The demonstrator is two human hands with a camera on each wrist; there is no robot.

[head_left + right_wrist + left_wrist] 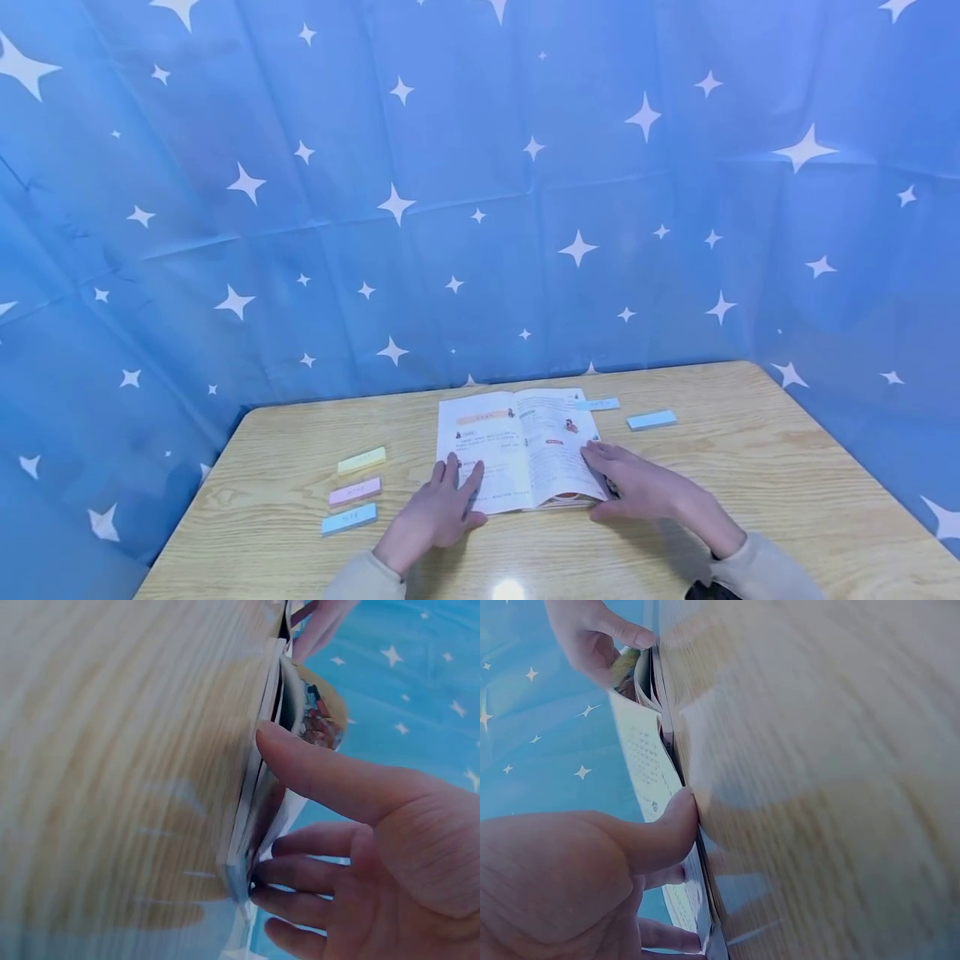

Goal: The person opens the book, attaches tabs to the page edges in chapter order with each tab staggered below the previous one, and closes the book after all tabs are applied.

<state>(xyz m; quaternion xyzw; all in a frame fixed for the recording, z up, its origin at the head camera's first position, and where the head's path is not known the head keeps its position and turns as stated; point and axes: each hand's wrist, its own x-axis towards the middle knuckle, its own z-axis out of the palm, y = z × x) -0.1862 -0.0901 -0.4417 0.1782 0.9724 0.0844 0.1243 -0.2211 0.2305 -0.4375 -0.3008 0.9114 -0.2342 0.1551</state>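
An open book (487,425) with printed pages lies on the table. My left hand (442,504) rests with spread fingers on the lower left page, its thumb (676,825) along the bottom edge. At the lower right corner, my right hand (641,483) holds the book, thumb (300,761) at the bottom edge and curved fingers (307,874) at the right side. The right page bows upward, and a coloured picture (322,712) shows beneath it. A light blue strip (597,404) with writing overlaps the book's upper right edge.
Left of the book, a yellow block (362,461), a pink block (355,492) and a blue block (349,520) stand in a column on the wooden table (277,450). Another blue block (652,420) lies to the right. A blue starry curtain (480,167) hangs behind the table.
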